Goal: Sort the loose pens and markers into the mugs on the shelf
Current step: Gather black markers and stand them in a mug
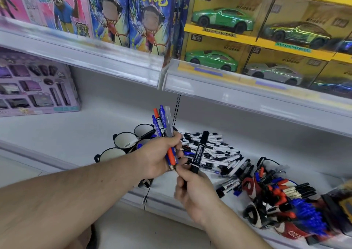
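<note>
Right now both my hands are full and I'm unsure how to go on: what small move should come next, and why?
Probably drop the black marker from your right hand into one of the mugs just left of the loose pile. Your left hand already grips a bundle of pens, so neither hand can pick up more.

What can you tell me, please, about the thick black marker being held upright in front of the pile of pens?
The black marker is thick and round-bodied, seemingly plastic, with a black cap on top and a label of small white print down its barrel. It stands nearly upright, tilted slightly right. The right hand grips its lower end; the rest stands free above the fingers, in front of the loose pen pile on the white shelf.
</note>
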### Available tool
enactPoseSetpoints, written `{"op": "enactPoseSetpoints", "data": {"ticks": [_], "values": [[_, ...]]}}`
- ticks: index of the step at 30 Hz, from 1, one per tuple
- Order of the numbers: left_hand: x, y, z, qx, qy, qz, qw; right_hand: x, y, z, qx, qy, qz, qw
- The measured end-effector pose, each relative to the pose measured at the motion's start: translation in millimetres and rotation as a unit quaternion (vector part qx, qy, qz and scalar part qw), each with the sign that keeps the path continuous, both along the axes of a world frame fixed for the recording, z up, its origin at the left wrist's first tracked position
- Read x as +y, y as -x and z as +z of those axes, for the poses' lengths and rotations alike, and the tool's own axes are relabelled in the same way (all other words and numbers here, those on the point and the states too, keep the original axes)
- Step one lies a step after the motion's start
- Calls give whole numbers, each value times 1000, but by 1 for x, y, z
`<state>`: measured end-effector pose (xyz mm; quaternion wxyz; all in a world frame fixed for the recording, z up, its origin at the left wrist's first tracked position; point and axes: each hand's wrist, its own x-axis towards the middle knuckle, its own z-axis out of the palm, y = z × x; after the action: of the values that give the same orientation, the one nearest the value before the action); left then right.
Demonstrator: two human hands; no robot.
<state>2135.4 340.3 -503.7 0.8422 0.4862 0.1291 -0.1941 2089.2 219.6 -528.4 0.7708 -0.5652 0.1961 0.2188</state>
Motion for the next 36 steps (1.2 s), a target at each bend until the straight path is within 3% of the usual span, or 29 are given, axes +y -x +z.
{"op": "enactPoseSetpoints", "data": {"ticks": [4, 8, 11, 16, 18, 22, 24, 26, 28, 31, 36], "values": [[22, -9, -4, -40, -152, -26, 987, -32, 1, 0, -66, 202, 110, 971], [40, -11, -14, -68, -310, -80, 945, -55, -4, 4, -83, 260, 149, 950], [48, -7, -14, -20, -316, -121, 941, -56, -14, 7, -146, 314, 168, 923], [66, -5, -12, 63, -249, -140, 956, -45, -32, 13, -244, 368, 172, 880], [69, -4, -14, 48, -291, -138, 946, -38, -38, 14, -259, 328, 163, 894], [82, -8, -18, 14, -304, -55, 951, -22, -53, 8, -199, 133, 63, 969], [91, -10, -17, 3, -305, -20, 952, -11, -62, 3, -185, 83, 14, 979], [102, -13, -19, 0, -307, 13, 952, -1, -74, 0, -194, 98, -32, 976], [119, -16, -23, 12, -297, 61, 953, 4, -93, -2, -237, 171, -60, 955], [141, -14, -29, 37, -282, 97, 954, 11, -127, -12, -311, 330, -14, 891], [144, -9, -35, 36, -280, 41, 958, 57, -175, -35, -390, 464, 102, 789]]}}
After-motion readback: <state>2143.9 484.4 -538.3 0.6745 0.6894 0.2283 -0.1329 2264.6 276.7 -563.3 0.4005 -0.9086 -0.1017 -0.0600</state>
